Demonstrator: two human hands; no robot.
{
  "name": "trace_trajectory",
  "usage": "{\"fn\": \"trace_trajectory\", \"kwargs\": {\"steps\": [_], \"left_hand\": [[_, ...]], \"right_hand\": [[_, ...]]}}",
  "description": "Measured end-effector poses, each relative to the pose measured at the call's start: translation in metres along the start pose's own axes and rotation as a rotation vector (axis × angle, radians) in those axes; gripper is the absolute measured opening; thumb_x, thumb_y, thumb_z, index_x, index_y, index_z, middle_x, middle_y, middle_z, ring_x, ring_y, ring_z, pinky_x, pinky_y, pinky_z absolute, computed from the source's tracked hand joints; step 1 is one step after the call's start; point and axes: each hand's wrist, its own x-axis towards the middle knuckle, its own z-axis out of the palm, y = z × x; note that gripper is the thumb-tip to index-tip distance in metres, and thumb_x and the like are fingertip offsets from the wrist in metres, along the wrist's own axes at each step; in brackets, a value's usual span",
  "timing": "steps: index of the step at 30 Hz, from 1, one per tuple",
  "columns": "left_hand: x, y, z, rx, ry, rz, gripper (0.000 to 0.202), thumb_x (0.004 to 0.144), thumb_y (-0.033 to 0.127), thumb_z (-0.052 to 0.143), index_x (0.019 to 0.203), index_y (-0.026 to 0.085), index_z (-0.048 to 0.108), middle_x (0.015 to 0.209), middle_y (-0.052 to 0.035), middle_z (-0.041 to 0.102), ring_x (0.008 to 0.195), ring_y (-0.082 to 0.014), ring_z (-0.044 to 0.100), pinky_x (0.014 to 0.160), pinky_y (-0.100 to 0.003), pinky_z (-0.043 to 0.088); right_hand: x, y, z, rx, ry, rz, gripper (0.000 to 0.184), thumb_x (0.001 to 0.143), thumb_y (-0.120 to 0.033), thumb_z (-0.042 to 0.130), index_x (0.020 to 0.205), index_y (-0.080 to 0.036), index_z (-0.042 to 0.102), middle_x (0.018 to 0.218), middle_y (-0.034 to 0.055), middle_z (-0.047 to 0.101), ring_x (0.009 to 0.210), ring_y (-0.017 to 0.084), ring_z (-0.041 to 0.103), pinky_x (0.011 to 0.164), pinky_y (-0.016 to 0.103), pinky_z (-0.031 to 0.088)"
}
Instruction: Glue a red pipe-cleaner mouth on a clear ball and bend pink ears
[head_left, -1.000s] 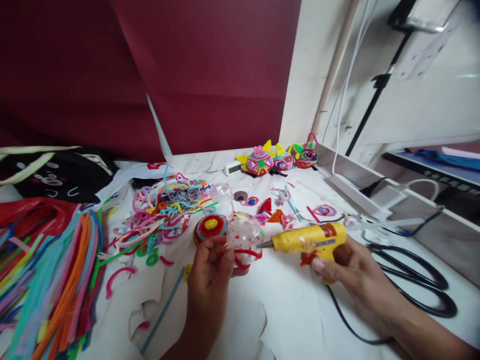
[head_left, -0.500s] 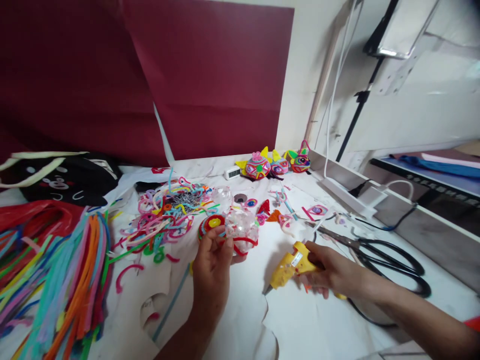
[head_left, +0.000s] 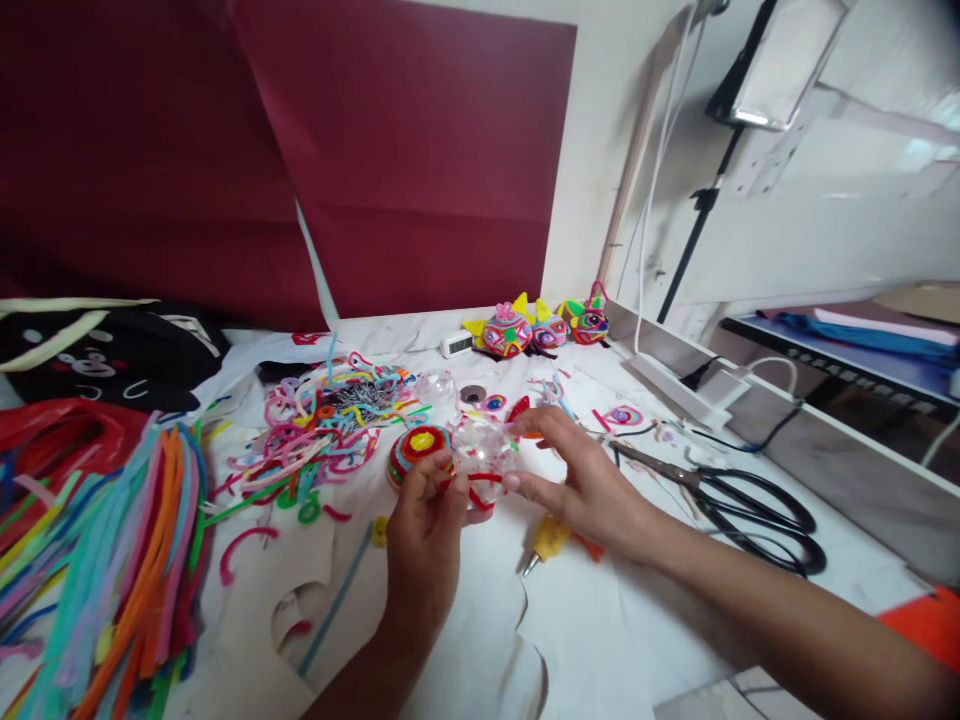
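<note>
Tabletop (head_left: 859, 568) below maroon sheet (head_left: 427, 160), left grip (head_left: 427, 535) snug on clear ball (head_left: 481, 447), right grip (head_left: 596, 492) wide alongside.

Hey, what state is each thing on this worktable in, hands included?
Clear ball, held, red strip across it
Left hand, closed on the clear ball
Right hand, open, at the ball's right edge
Glue gun, lying down, partly hidden
Scissors, lying down, blades seemingly closed
White display, upright, unreadable

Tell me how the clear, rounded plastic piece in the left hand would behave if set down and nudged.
The clear, rounded plastic piece would probably roll or rock, given its curved sides. Its see-through body looks hollow, so it is likely light. The red fuzzy strip across its lower part might add some grip.
</note>
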Motion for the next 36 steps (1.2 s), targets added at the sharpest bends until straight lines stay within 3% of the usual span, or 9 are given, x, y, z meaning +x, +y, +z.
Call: {"fn": "trace_trajectory", "kwargs": {"steps": [8,14,23,36], "left_hand": [[-0.002,-0.001,-0.001,0.02,-0.026,-0.022,0.035,0.077,0.037,0.071,0.104,0.018,0.06,0.087,-0.0014,0.068,0.07,-0.0154,0.068,0.058,-0.03,0.062],[-0.002,-0.002,0.0,0.027,-0.028,-0.031,0.038,0.075,0.04,0.071,0.104,0.017,0.061,0.092,-0.0033,0.069,0.072,-0.0163,0.068,0.058,-0.029,0.062],[-0.005,-0.003,0.0,0.065,-0.012,-0.059,0.04,0.075,0.042,0.071,0.104,0.016,0.062,0.083,-0.002,0.066,0.072,-0.0164,0.067,0.058,-0.026,0.06],[-0.006,0.006,0.003,-0.038,-0.046,-0.182,0.043,0.07,0.038,0.075,0.104,0.014,0.062,0.081,-0.0012,0.066,0.067,-0.0128,0.062,0.056,-0.025,0.058]], "right_hand": [[0.004,0.008,0.016,0.137,0.047,0.122,0.031,0.083,-0.033,0.068,0.108,-0.023,0.054,0.109,0.005,0.058,0.102,0.02,0.055,0.087,0.037,0.047],[0.002,0.013,0.023,0.167,0.085,0.098,0.029,0.084,-0.033,0.067,0.108,-0.023,0.055,0.108,0.005,0.059,0.103,0.02,0.056,0.088,0.037,0.047],[-0.002,0.018,0.028,0.225,0.127,0.116,0.034,0.081,-0.034,0.069,0.109,-0.021,0.055,0.107,0.0058,0.06,0.098,0.021,0.057,0.086,0.039,0.048],[-0.005,0.021,0.033,0.089,0.149,0.092,0.038,0.086,-0.041,0.062,0.116,-0.017,0.055,0.106,0.0095,0.06,0.096,0.021,0.057,0.085,0.037,0.048]]}}
